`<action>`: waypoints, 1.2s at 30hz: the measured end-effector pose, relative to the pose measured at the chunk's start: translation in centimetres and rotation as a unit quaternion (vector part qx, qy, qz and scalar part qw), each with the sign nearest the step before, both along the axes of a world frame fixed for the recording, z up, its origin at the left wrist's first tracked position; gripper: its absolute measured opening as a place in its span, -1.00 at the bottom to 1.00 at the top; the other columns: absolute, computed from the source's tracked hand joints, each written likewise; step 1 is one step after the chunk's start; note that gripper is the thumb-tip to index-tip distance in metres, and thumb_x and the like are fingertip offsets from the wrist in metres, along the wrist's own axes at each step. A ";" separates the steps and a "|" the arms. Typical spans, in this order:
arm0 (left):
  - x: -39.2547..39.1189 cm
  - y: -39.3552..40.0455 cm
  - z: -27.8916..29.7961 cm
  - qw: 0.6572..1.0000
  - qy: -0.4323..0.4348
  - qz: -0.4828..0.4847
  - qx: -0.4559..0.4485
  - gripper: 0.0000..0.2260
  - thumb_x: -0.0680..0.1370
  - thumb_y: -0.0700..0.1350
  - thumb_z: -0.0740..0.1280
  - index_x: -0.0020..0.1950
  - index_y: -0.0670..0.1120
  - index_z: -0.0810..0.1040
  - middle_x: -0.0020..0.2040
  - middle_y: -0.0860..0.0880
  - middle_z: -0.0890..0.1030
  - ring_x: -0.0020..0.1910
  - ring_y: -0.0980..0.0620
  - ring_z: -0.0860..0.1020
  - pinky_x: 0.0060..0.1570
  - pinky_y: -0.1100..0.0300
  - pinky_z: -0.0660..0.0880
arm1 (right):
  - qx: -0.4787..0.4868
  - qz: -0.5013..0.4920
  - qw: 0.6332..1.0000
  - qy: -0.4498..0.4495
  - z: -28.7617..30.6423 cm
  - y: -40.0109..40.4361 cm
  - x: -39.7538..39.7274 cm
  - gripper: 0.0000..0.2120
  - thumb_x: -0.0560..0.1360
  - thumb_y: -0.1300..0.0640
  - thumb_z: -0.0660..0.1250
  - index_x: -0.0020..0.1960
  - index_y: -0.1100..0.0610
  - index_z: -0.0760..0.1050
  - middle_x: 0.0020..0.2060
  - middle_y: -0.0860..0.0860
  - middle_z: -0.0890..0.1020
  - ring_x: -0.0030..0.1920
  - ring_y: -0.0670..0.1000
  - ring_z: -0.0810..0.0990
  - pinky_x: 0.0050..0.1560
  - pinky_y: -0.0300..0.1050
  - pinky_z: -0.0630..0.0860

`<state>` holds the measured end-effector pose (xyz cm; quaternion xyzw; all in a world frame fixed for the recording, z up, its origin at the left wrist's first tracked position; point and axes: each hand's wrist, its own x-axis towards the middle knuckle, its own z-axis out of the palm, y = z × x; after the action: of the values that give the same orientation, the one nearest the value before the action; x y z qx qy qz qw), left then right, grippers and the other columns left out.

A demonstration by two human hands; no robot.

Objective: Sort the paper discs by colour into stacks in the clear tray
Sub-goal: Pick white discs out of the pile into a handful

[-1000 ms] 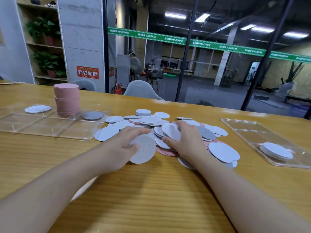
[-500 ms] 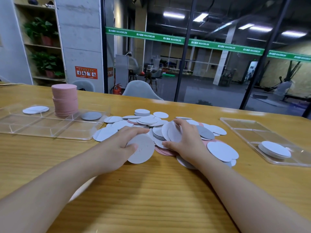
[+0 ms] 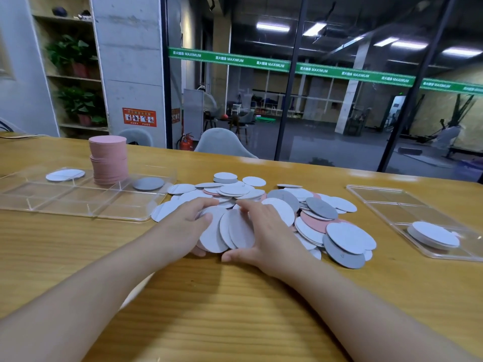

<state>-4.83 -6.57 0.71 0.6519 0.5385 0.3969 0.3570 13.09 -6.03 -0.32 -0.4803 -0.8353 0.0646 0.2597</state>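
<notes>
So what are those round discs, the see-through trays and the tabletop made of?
Discs: thin matte paper or card, it seems; flat, no shine, fanning between the hands.
Left tray and right tray: clear glossy plastic, probably acrylic; bright edges, table visible through them.
Table: wood or wood-look laminate; yellow grain lines, slight sheen.

Pink stack [image 3: 108,160], white, grey and pink discs [image 3: 261,205], yellow-brown wood-grain table [image 3: 235,309]
</notes>
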 end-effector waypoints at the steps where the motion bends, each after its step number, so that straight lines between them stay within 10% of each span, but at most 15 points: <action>1: 0.0 0.0 -0.1 1.000 0.010 -0.001 0.008 -0.71 0.62 -0.07 0.16 0.34 0.07 0.40 0.24 0.03 0.42 -0.24 0.06 0.57 -0.19 0.14 0.62 | -0.005 -0.003 1.000 0.006 -0.1 0.1 -0.2 -0.08 0.27 -0.21 0.50 0.47 -0.04 0.09 0.32 -0.15 0.32 0.30 -0.12 0.21 0.10 -0.27 0.18; 15: -0.3 0.0 -0.6 0.994 0.082 -0.030 0.070 -0.62 0.48 -0.08 0.38 0.21 0.26 0.39 0.20 0.19 0.42 -0.12 0.12 0.59 -0.14 0.16 0.60 | -0.020 0.055 0.998 -0.005 -0.3 -0.6 -0.8 -0.05 0.27 -0.24 0.48 0.49 0.01 0.09 0.32 -0.08 0.30 0.33 -0.09 0.24 0.31 -0.18 0.25; 21: -1.2 -0.2 -0.1 0.983 0.130 -0.024 0.131 -0.57 0.50 -0.14 0.36 0.23 0.27 0.34 0.25 0.27 0.37 0.20 0.33 0.31 0.04 0.61 0.22 | -0.051 0.020 0.998 0.021 0.5 -0.2 0.7 -0.34 0.52 -0.15 0.24 0.51 -0.02 0.05 0.43 -0.10 0.27 0.42 -0.12 0.22 0.38 -0.10 0.27; 36: 0.0 -0.4 -0.6 0.981 0.150 -0.111 0.052 -0.42 0.60 -0.22 0.09 0.48 0.25 -0.04 0.42 0.25 0.03 0.25 0.37 0.08 0.11 0.46 0.14 | -0.056 0.022 0.998 -0.032 -0.4 -0.4 -0.2 -0.59 0.63 0.16 0.02 0.47 0.05 0.12 0.19 0.07 0.53 0.12 0.09 0.50 0.10 0.01 0.43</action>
<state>-4.79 -6.98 0.08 0.7777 0.4886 0.2796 0.2797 12.88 -6.38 -0.67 -0.4773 -0.8487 0.1019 0.2038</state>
